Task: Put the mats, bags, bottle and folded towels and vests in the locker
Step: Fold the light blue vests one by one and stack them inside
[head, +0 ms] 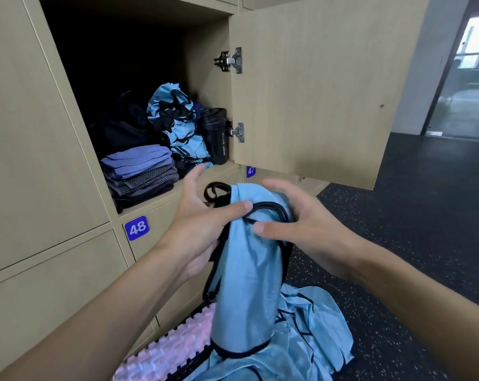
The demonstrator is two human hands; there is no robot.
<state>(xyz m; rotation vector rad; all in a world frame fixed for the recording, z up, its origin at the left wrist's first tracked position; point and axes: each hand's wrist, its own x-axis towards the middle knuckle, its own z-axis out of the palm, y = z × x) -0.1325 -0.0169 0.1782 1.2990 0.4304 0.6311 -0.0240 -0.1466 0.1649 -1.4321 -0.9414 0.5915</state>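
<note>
1. Pink ridged foam piece (166, 350): on the floor at the foot of the lockers, nearest the viewer.
2. Loose vests (312, 323): light blue with black trim, heaped on the dark speckled floor (397, 243) just beside the foam piece.
3. Held vest (243, 270): light blue, black-edged, hung upright above the heap in front of the locker, not yet inside it.
4. Left hand (202, 224): the vest's top is gripped, the thumb laid across the black trim; one finger is stretched toward the shelf.
5. Right hand (301, 229): the same fold is held, the thumb pressed on the cloth and the fingers arched over its top.
6. Number plates: 48 (137, 228) and 47 (251, 171), fixed below the open compartment.
7. Locker (161, 199): its door (315, 92) is swung wide to the right.
8. Folded towels (142, 171): purple and grey, stacked at the front left of the shelf.
9. Stowed vests (177, 125): blue, piled right of the towels.
10. Bottle (217, 136): black, upright against the right wall.
11. Bags (122, 127): dark, at the back left, barely discernible.
</note>
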